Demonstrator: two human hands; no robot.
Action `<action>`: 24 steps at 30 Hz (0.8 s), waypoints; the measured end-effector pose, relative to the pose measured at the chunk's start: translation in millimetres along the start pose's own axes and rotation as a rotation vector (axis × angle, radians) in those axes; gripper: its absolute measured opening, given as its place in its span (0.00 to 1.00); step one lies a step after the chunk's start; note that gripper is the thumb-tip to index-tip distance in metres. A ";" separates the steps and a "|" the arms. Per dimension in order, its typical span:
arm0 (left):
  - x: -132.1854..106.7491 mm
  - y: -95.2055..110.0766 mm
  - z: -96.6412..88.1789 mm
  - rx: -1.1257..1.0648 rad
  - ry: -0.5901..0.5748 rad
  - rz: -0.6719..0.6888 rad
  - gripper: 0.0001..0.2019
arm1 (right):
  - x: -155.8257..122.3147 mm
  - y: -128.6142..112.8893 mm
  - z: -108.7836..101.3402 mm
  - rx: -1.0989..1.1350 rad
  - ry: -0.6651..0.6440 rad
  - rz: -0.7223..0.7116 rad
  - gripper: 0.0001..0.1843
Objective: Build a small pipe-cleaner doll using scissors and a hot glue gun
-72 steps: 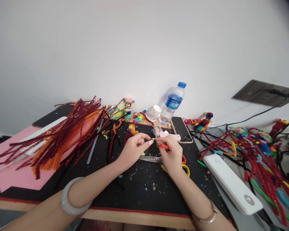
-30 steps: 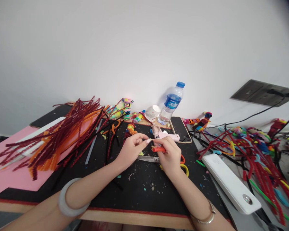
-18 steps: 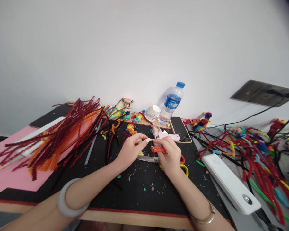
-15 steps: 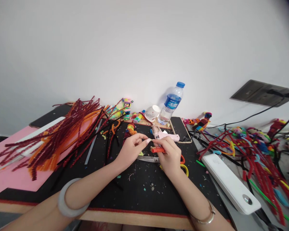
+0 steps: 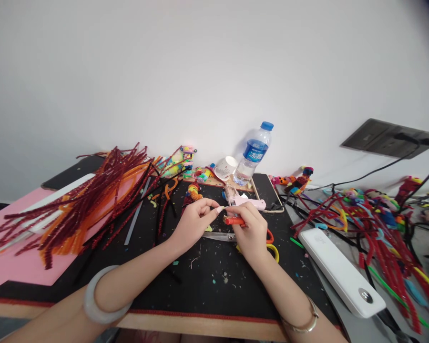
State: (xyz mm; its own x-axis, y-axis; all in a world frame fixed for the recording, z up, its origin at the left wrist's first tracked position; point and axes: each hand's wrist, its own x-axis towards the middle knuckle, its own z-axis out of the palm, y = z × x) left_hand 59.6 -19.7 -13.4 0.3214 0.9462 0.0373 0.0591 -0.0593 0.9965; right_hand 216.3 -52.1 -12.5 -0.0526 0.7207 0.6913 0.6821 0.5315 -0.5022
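My right hand (image 5: 252,232) is closed around a short orange-red pipe-cleaner roll (image 5: 233,221), held level above the black mat (image 5: 200,281). My left hand (image 5: 194,221) pinches its fingertips together at the roll's left end; what it pinches is too small to name. Scissors with orange and yellow handles (image 5: 271,245) lie on the mat right under both hands. A pink glue gun (image 5: 248,203) rests just beyond my fingers.
A heap of dark red and orange pipe cleaners (image 5: 86,200) covers the left over a pink sheet (image 5: 17,259). A water bottle (image 5: 253,152) and white cup (image 5: 225,167) stand at the wall. A white power bank (image 5: 339,271) and tangled pipe cleaners (image 5: 379,228) lie right.
The orange-red roll in my right hand has turned from slanted to level. My left fingertips moved from a small yellow-green bit to the roll's left end. Otherwise the hands stay in place.
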 end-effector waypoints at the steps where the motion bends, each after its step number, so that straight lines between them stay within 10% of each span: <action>1: 0.0 -0.1 0.1 -0.002 0.001 0.000 0.13 | -0.1 0.5 0.1 0.003 -0.001 0.007 0.12; 12: 1.3 3.9 -1.7 0.063 0.069 0.009 0.12 | 3.3 -3.0 -1.1 0.084 0.014 0.197 0.12; 24: 2.5 8.7 -10.9 0.289 0.263 0.313 0.08 | 11.3 -12.8 17.3 1.014 -0.086 0.769 0.07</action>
State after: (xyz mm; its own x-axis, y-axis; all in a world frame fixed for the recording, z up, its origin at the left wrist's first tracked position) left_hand 50.7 -14.3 -3.8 0.1186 0.9149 0.3859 0.2692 -0.4037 0.8744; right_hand 194.3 -43.1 -7.2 0.0334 0.9990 0.0304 -0.3005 0.0390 -0.9530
